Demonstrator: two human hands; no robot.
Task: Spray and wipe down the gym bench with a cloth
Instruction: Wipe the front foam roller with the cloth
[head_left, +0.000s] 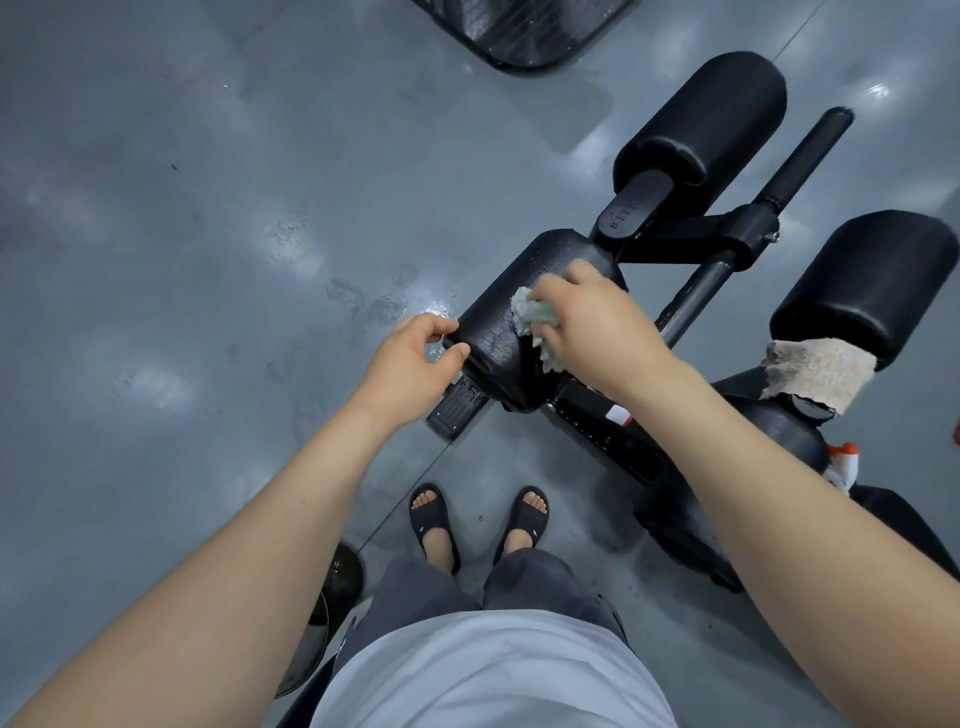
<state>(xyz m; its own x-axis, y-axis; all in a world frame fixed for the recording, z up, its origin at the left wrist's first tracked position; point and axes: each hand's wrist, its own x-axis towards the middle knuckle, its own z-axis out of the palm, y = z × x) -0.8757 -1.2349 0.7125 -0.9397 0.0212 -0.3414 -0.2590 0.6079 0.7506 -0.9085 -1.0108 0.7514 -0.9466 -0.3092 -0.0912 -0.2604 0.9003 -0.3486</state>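
Observation:
A black padded roller (511, 291) of the gym bench lies in the middle of the view, beaded with spray drops. My right hand (592, 317) grips a pale grey-green cloth (535, 322) and presses it on the roller's top. My left hand (415, 358) holds the roller's near end, with thumb and fingers curled round its edge. Two more black rollers (711, 130) (867, 280) stand further right on the bench frame (696, 291).
A beige towel (821, 374) drapes over the frame at the right. A white and orange spray bottle (844, 465) shows partly at the right edge. My sandalled feet (478, 519) stand on the grey, wet floor (208, 260). Another black pad (524, 31) is at the top.

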